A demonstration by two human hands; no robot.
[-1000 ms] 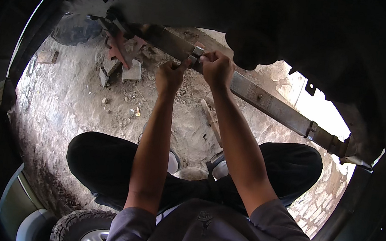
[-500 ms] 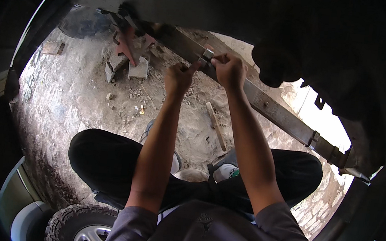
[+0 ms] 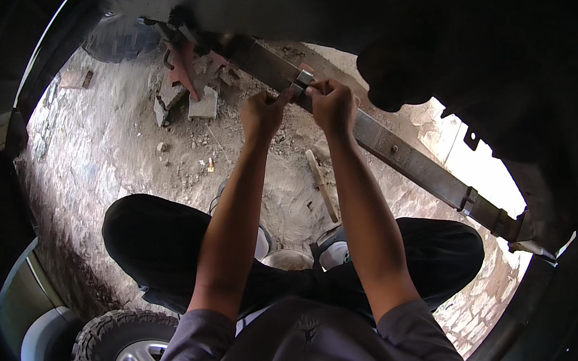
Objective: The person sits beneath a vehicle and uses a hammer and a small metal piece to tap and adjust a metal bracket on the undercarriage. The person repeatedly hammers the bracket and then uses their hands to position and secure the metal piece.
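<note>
A long grey leaf spring (image 3: 417, 166) runs slantwise under the dark vehicle, from upper left down to the right. Around it sits a small, shiny square-edged metal clip (image 3: 304, 77). My left hand (image 3: 261, 117) pinches the clip's near edge, thumb and fingertips pressed together there. From the right, my right hand (image 3: 333, 108) grips the same clip with curled fingers. Both hands partly hide the clip and the spring beneath, so its far side cannot be made out.
Dark vehicle parts hang above and to the right. A red metal stand (image 3: 184, 73) and broken concrete blocks (image 3: 203, 103) stand at the upper left. A wooden stick (image 3: 321, 185) lies on the dirt floor between my feet. A tyre (image 3: 103, 340) rests at the lower left.
The whole view has shifted slightly. Both hands stay at the clip, and their fingers have moved only a little.
</note>
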